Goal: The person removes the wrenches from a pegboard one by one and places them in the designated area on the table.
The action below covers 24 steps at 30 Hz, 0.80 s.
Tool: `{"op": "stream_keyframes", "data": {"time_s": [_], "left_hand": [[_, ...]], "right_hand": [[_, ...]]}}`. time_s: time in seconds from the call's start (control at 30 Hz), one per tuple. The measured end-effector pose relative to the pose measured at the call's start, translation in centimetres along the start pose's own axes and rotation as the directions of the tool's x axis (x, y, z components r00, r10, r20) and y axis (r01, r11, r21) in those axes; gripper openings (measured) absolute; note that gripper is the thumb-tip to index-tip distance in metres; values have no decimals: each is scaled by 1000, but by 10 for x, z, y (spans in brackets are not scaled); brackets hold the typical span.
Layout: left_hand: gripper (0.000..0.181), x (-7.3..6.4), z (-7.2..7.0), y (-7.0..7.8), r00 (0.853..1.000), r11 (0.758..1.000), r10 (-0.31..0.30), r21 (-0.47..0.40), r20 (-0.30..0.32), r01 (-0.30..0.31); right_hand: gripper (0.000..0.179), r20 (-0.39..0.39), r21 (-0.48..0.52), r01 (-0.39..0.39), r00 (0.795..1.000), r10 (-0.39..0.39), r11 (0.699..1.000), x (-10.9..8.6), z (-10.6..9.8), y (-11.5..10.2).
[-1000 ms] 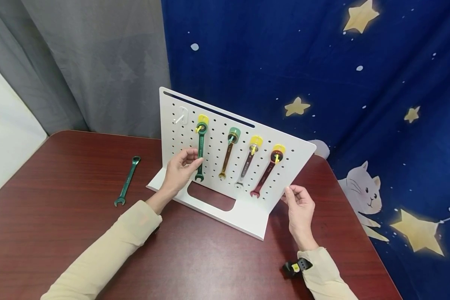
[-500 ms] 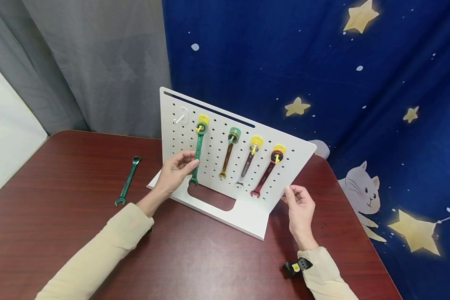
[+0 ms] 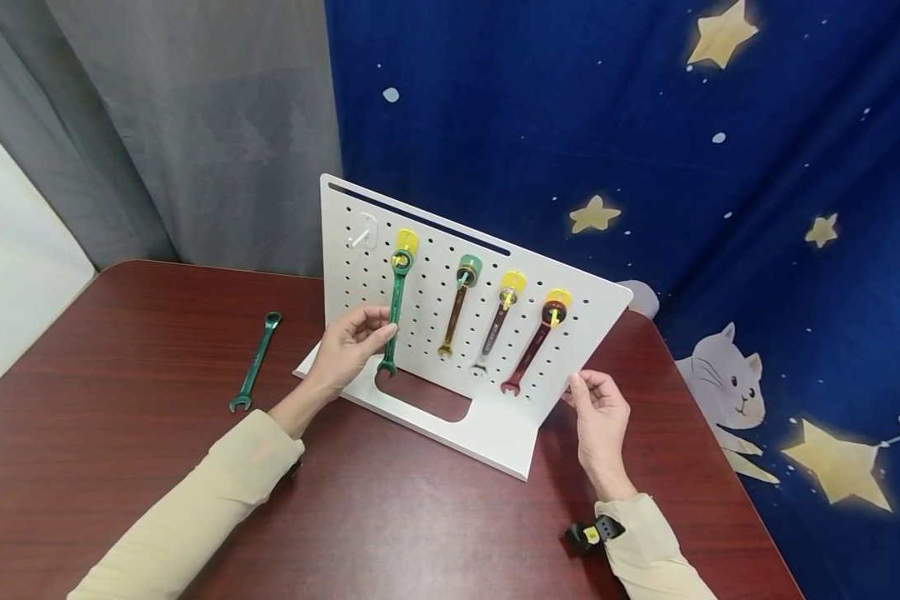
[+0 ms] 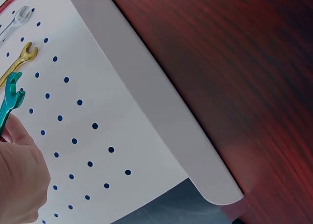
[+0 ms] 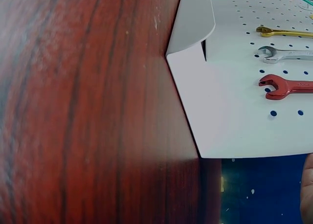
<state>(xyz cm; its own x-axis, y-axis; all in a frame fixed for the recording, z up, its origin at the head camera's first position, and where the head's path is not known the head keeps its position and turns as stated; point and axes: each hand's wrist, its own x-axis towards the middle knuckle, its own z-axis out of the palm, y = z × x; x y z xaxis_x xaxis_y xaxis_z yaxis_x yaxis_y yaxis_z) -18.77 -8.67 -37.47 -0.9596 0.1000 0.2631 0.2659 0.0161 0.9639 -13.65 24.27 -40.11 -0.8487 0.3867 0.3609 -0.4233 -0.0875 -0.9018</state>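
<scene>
A green combination wrench [image 3: 397, 292] is pinched at its lower handle by my left hand [image 3: 351, 346]. Its ring end lies in front of a yellow hook [image 3: 408, 238]; I cannot tell whether the hook tip is still inside the ring. In the left wrist view, the open end of this green wrench [image 4: 12, 94] stands out above the hand. My right hand [image 3: 602, 417] grips the right edge of the white pegboard [image 3: 502, 433], thumb in front, other fingers partly hidden. On the board hang a gold wrench [image 3: 455, 318], a silver wrench [image 3: 493, 335] and a red wrench [image 3: 528, 354].
Left of the board, another green wrench [image 3: 256, 362] lies on the dark red table [image 3: 390, 517]. A white hook [image 3: 361, 237] at the board's upper left holds nothing. Grey and blue curtains [image 3: 480, 100] hang close behind the board.
My left hand has drawn the green wrench's lower end left and toward me, and its ring has shifted slightly down and left at the hook. The right hand stays put.
</scene>
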Motion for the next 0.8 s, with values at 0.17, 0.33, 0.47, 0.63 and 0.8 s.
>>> {"op": "stream_keyframes", "data": {"time_s": [0.17,0.33,0.47,0.63,0.8], "left_hand": [[28,-4,-3,0,1000,1000,2,5,10,-2],[29,-7,-6,1,1000,1000,4,-5,20,-4],[31,-11,-10,4,999,1000,2,-16,37,-1],[33,-16,-15,8,998,999,-22,-33,65,24],[35,-21,-19,16,994,995,-53,-81,94,61]], "right_hand": [[7,2,-19,-1,1000,1,1000,0,0,0],[7,0,-19,-1,1000,1,1000,-1,0,0],[7,2,-11,2,1000,-2,1000,-1,1,-1],[7,4,-10,4,1000,-4,1000,-1,1,-1],[8,2,-12,7,1000,-7,1000,-1,0,0]]}}
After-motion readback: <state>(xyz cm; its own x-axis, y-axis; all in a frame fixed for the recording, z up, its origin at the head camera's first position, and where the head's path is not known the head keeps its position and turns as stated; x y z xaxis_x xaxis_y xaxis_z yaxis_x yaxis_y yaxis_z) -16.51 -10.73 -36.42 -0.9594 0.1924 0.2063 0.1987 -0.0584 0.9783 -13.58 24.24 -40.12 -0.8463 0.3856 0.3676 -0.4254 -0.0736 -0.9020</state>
